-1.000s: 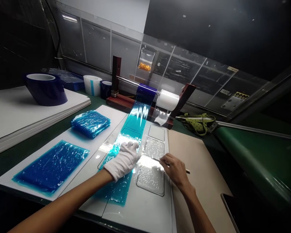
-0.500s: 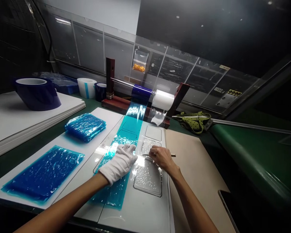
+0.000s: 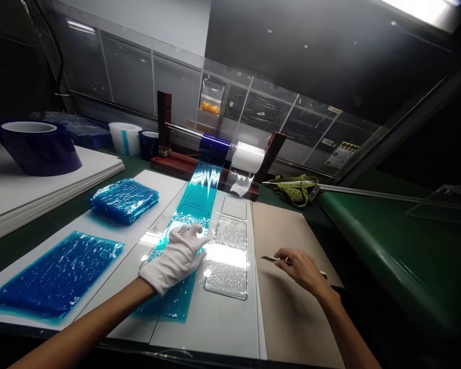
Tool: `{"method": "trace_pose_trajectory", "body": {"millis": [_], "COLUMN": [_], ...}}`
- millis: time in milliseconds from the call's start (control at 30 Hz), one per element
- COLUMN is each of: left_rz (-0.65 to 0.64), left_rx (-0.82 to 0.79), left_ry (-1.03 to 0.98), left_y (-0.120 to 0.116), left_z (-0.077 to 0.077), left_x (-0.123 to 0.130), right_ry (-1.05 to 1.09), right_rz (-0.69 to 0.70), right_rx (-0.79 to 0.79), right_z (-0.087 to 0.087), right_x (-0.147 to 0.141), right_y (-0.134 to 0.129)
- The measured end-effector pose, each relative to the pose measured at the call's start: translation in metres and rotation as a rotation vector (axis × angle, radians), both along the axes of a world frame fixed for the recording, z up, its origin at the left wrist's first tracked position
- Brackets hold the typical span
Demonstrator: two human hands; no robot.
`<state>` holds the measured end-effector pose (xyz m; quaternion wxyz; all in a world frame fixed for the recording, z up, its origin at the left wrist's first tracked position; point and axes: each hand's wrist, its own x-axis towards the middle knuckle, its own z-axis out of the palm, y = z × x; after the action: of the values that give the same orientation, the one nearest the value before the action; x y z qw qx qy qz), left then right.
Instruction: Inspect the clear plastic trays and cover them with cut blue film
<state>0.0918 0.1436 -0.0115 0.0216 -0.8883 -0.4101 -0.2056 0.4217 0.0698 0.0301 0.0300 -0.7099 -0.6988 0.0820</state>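
My left hand (image 3: 179,253), in a white glove, is over a strip of translucent blue film (image 3: 204,192). Its thumb stands apart from the loosely bent fingers, with nothing visible between them. The strip runs down from a dark blue roll (image 3: 215,146) onto the pale work surface. Bare and to the right, my right hand (image 3: 299,266) grips a thin craft knife (image 3: 269,259). The blade points left above the brown board (image 3: 292,312), and the handle end shows behind the hand. Clear rounded-corner panels (image 3: 226,277) lie between my hands, partly under glare.
A red-brown stand (image 3: 163,120) carries the blue roll and a white roll (image 3: 249,156). Stacked blue film pieces (image 3: 125,200) and a flat blue stack (image 3: 57,274) lie left. A large tape roll (image 3: 40,151) sits on white sheets. A yellow-green pouch (image 3: 294,189) is at back right.
My right hand has moved right with the craft knife, from the clear panels to over the brown board. My left thumb has parted from the fingers. The view has shifted slightly.
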Motion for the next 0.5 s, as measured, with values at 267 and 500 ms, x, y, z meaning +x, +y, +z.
{"method": "trace_pose_trajectory", "body": {"millis": [267,500], "left_rz": [-0.023,-0.037], "left_rx": [0.08,0.193], "left_ry": [-0.039,0.001], "left_y": [-0.043,-0.069], "left_z": [-0.001,-0.022], "left_x": [-0.002,-0.002], "right_ry": [0.277,0.536], "right_rz": [0.023,0.047], "right_rx": [-0.139,-0.201], "right_z": [-0.018,-0.029], "right_x": [-0.024,-0.035], "right_y": [-0.042,-0.037]}}
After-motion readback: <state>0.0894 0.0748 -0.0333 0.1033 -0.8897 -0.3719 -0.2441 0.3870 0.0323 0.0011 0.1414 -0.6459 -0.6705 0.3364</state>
